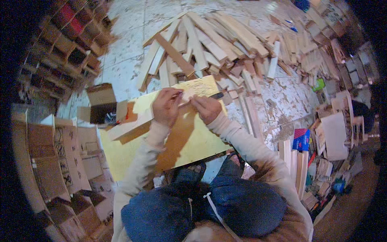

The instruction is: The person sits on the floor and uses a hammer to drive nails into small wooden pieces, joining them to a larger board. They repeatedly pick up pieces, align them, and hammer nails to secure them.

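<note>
A pale length of wood (135, 127) lies slantwise over a yellow board (193, 139) in front of me. My left hand (166, 107) is closed over its right part, fingers curled and thumb toward the middle. Close beside it, my right hand (206, 109) is closed in a pinch at the wood's right end; what its fingertips hold is too small to make out. A black object, perhaps a handle (217, 95), lies just beyond the right knuckles. Dark scribbled marks cover the board's far right corner.
Beyond the board, a large heap of wooden slats (201, 40) spreads over the dusty tiled floor. An open cardboard box (100, 94) with small metal pieces stands at the board's left. Cardboard cartons (52, 161) line the left; upright planks (300, 161) and a blue-and-red package (301, 139) stand right.
</note>
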The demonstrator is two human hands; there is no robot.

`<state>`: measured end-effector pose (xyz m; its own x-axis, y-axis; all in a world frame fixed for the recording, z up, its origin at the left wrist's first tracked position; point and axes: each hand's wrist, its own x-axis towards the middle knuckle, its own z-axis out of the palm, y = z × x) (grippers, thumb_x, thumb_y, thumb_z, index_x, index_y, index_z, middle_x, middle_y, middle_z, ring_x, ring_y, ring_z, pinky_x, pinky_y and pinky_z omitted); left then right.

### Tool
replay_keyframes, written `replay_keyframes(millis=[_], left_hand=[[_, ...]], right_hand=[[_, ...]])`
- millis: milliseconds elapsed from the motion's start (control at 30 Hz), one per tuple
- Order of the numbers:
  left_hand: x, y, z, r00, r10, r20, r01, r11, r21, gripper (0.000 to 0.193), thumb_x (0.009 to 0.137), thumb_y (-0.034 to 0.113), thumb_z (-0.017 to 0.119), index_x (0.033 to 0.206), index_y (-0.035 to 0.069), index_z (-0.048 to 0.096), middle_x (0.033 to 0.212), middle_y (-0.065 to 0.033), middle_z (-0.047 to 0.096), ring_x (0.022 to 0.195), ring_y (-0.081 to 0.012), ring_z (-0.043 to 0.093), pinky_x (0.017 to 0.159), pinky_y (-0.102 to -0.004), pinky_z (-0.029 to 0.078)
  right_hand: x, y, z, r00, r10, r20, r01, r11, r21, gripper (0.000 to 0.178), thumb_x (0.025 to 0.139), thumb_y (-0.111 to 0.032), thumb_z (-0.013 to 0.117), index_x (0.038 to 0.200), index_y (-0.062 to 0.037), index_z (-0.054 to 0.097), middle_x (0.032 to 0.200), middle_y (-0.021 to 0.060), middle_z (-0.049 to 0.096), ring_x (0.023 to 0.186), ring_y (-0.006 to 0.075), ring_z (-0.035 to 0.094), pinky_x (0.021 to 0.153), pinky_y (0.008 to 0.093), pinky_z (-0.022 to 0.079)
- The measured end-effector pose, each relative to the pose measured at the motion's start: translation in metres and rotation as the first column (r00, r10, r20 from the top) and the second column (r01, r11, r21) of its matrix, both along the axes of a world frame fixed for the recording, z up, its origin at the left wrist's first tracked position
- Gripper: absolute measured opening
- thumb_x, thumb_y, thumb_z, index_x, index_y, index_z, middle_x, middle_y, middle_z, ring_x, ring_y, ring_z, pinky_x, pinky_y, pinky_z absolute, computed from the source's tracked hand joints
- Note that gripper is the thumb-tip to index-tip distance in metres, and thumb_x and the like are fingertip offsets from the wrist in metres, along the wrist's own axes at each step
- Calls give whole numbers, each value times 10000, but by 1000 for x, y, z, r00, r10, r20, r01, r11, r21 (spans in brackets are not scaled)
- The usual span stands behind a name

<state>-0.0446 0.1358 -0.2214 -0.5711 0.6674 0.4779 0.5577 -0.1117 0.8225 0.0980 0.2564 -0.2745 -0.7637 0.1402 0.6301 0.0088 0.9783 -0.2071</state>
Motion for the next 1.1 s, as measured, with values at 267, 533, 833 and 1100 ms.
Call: replay_keyframes(millis=[267, 533, 833, 1100], left_hand=[[11, 7, -28, 999, 44, -11, -45, 991, -123, 108, 807, 77, 637, 911, 51, 657, 871, -110, 638, 812, -266, 612, 689, -333, 508], [7, 9, -40, 962, 14, -272, -42, 994, -98, 123, 785, 103, 645, 896, 50, 651, 872, -119, 641, 833, -303, 604, 734, -375, 496], [9, 10, -45, 972, 60, -229, -92, 987, -131, 170, 818, 115, 619, 968, 36, 615, 898, -118, 633, 852, -285, 612, 758, -361, 496], [9, 9, -53, 995, 20, -100, -38, 983, -177, 414, 826, 93, 622, 1192, 17, 446, 893, -108, 622, 848, -224, 623, 758, -317, 502]], right_hand=[[5, -3, 16, 996, -80, 50, 85, 990, -113, 261, 778, -40, 549, 1034, -41, 603, 998, 143, 642, 801, 293, 623, 670, 376, 512], [112, -61, 20, 582, -521, 625, 757, 627, -182, 389, 850, -275, 602, 1041, 51, 508, 1001, 284, 529, 979, 447, 531, 819, 473, 457], [125, -49, 93, 824, -145, 547, 542, -75, -837, 390, 958, -405, 429, 875, -34, 516, 577, 17, 492, 466, 74, 444, 405, 248, 351], [99, -56, 110, 802, 60, 594, 533, 375, -758, 438, 963, -415, 412, 825, -14, 519, 548, 104, 522, 442, 200, 500, 458, 352, 405]])
